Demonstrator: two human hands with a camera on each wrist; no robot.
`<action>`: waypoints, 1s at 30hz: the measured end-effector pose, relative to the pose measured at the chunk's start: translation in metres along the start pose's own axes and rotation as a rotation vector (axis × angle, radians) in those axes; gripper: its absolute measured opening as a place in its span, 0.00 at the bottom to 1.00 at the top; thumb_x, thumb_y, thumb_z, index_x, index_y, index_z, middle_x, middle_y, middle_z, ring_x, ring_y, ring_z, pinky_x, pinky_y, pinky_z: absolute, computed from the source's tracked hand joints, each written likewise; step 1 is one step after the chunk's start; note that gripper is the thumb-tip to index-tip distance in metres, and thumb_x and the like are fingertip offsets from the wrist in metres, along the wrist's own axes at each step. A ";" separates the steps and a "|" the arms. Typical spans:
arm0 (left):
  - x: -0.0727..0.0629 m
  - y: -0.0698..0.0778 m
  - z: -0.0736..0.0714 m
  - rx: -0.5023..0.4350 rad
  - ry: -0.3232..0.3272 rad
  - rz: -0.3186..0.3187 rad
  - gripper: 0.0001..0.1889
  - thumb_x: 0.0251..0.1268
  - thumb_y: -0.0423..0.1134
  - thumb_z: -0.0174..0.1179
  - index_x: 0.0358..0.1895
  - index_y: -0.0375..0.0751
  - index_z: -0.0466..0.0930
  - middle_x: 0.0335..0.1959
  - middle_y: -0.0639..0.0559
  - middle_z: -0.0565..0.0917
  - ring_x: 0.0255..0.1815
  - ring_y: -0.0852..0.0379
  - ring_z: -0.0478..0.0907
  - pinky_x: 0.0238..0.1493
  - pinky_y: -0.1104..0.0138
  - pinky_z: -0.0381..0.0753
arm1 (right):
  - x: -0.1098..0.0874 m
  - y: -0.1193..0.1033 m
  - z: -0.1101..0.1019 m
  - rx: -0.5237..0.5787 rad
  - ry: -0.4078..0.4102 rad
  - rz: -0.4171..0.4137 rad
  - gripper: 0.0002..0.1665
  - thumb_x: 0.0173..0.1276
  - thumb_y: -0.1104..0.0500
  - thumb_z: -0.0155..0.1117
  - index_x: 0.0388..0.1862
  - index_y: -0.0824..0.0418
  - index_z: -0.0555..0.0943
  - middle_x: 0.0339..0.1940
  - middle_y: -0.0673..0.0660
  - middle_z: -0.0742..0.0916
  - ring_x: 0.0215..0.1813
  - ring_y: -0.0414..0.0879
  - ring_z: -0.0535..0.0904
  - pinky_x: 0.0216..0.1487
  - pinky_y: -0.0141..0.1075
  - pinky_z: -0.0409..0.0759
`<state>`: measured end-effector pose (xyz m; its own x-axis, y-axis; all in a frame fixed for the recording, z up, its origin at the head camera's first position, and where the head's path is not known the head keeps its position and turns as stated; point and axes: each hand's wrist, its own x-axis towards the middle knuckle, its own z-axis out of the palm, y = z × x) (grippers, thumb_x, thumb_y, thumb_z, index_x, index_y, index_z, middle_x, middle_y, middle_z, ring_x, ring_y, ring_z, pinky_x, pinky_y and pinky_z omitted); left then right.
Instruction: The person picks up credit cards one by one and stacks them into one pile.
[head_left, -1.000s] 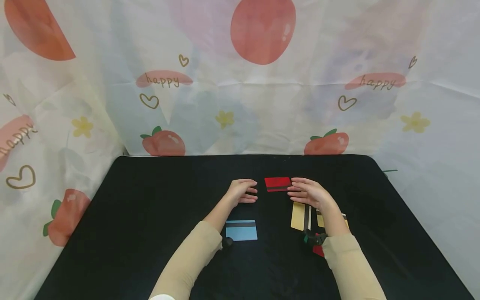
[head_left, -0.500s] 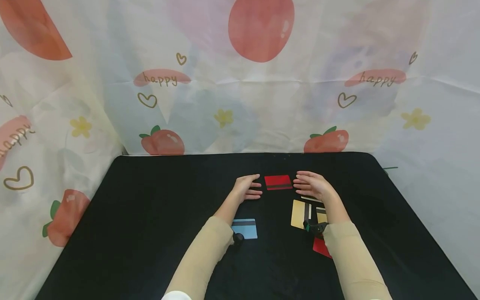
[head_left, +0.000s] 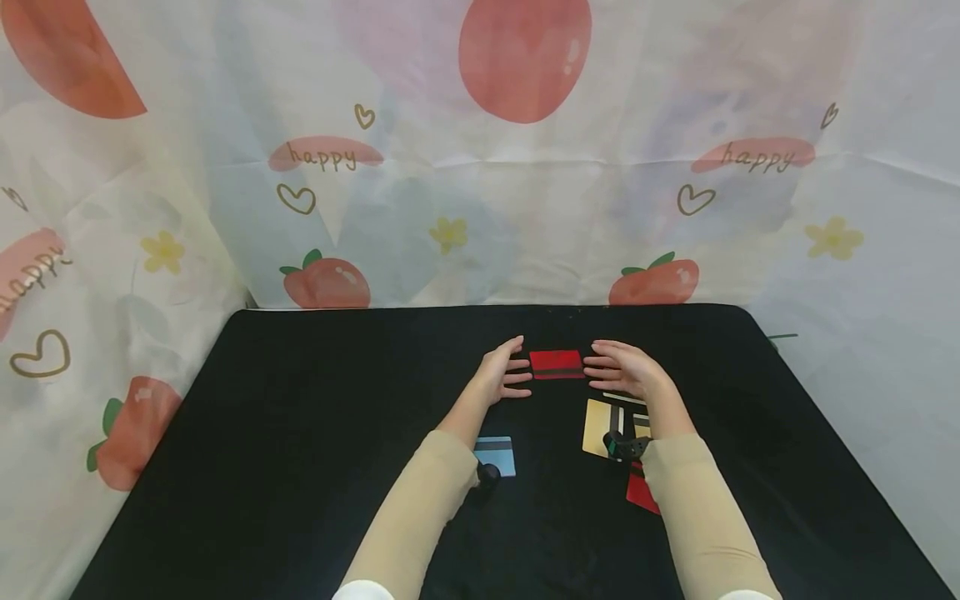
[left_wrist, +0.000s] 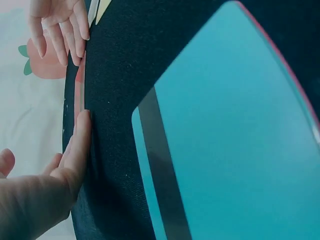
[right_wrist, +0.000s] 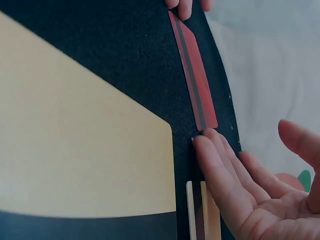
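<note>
One pale printed cloth (head_left: pixel 517 208) hangs behind the far red card (head_left: pixel 557 364), and a black desk (head_left: pixel 337 400) spreads beneath that card, which lies flat near the desk's far edge. The left sleeve (head_left: pixel 408 508) and the right sleeve (head_left: pixel 697 517) come in from nearer than the far red card, one on each side of it. The left hand (head_left: pixel 501 373) is just beside the card's left end, the right hand (head_left: pixel 630 369) just beside its right end; both have relaxed, extended fingers and grasp nothing, though whether fingertips touch the card I cannot tell. Nearer than the far red card and to its right lie a gold card (head_left: pixel 597 425), a partly hidden second gold card (head_left: pixel 642 427) and a nearer red card (head_left: pixel 642 493); nearer and slightly left is a blue card (head_left: pixel 500 458). Smallest is the dark wrist device (head_left: pixel 626 447) on the right arm. My judgement: uneven pressure from the two hands could skew the far red card, its thin edge could slip under the fingertips, and a lowered right wrist could drag the gold cards.
</note>
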<state>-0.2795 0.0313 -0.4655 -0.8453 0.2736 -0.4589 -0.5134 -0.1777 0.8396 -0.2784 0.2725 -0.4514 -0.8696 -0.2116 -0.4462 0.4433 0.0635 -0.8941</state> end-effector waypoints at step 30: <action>-0.004 -0.017 0.012 0.015 0.151 0.056 0.25 0.57 0.26 0.58 0.61 0.39 0.71 0.44 0.42 0.82 0.30 0.57 0.79 0.39 0.60 0.82 | 0.001 0.004 0.004 0.042 -0.030 0.075 0.35 0.72 0.51 0.46 0.73 0.59 0.49 0.63 0.64 0.71 0.49 0.42 0.78 0.54 0.39 0.76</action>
<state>-0.2659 0.0447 -0.4746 -0.8858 0.1185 -0.4488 -0.4635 -0.1743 0.8688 -0.2760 0.2687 -0.4554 -0.8270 -0.2371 -0.5097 0.5160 0.0396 -0.8557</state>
